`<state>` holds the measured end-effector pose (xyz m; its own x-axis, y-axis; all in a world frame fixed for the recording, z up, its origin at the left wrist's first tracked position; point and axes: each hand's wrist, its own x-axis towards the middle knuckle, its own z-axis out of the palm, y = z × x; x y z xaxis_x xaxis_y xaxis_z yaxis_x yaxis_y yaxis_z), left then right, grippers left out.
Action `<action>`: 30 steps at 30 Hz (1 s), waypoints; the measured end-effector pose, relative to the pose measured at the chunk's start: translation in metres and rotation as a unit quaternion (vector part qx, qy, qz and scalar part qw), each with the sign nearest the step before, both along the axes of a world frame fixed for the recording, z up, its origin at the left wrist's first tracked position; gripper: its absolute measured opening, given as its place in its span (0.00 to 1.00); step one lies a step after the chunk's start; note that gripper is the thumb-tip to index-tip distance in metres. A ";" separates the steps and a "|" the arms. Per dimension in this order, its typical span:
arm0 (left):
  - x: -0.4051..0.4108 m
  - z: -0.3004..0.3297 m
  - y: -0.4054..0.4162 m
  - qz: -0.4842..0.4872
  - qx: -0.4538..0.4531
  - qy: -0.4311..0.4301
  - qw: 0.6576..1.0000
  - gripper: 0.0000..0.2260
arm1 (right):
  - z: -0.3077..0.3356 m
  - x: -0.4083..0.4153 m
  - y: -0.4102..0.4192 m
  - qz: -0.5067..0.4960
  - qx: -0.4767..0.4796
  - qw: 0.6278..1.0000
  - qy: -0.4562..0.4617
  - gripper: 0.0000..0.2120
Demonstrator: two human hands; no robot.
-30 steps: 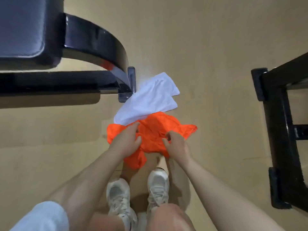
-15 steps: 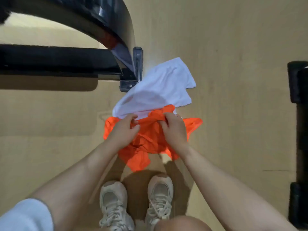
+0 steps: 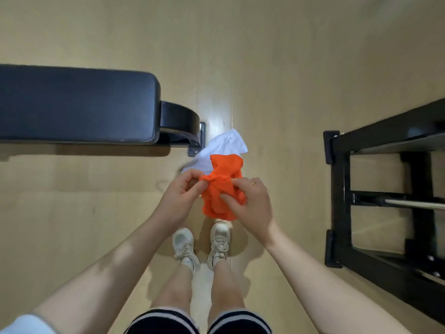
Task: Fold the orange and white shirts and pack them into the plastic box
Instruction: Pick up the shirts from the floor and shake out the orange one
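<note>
Pale wood floor (image 3: 277,68) fills the view, seen from standing height. At nine o'clock a black padded bench (image 3: 77,104) juts in on a curved metal foot; at three o'clock stands a black metal rack (image 3: 342,189) with a chrome bar.

Both hands hold the orange shirt (image 3: 222,186) bunched in the air at the centre, above the shoes (image 3: 185,247). The left hand (image 3: 181,196) pinches an edge of the cloth between thumb and curled fingers at its ten o'clock side. The right hand (image 3: 250,203), wearing a ring, pinches another fold at its four o'clock side, fingers curled in. Most likely this two-point hold is for finding seams or shoulders, so the crumpled cloth can be shaken open before any fold; as held, it hangs in a wad with no flat panel.

The white shirt (image 3: 221,150) lies on the floor at twelve o'clock of the orange one, against the bench foot, partly hidden by it and not yet handled. No plastic box is in view, so packing looks some way off; by my reading the task is at its start.
</note>
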<state>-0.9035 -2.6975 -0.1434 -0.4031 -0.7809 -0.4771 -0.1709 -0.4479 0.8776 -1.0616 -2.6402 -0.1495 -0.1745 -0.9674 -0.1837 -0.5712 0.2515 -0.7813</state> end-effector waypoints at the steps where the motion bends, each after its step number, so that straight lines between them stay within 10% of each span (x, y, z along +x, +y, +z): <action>1: 0.001 0.017 -0.003 -0.007 -0.007 0.011 1.000 0.05 | 0.017 -0.001 -0.002 -0.006 0.015 0.998 -0.053 0.21; 5: 0.009 0.060 -0.019 -0.104 -0.064 0.007 0.993 0.02 | 0.048 -0.020 -0.025 -0.115 0.047 0.966 -0.228 0.14; 12: 0.034 0.086 -0.015 -0.242 -0.165 -0.066 0.954 0.04 | 0.015 -0.017 -0.051 0.034 0.338 0.885 -0.318 0.30; 20: 0.074 0.068 0.015 -0.255 -0.198 -0.115 0.939 0.08 | 0.035 0.032 -0.057 0.109 0.238 0.926 -0.273 0.07; 30: 0.077 0.088 0.020 0.167 -0.076 -0.164 0.969 0.05 | 0.085 0.047 -0.048 0.037 0.119 0.981 -0.145 0.19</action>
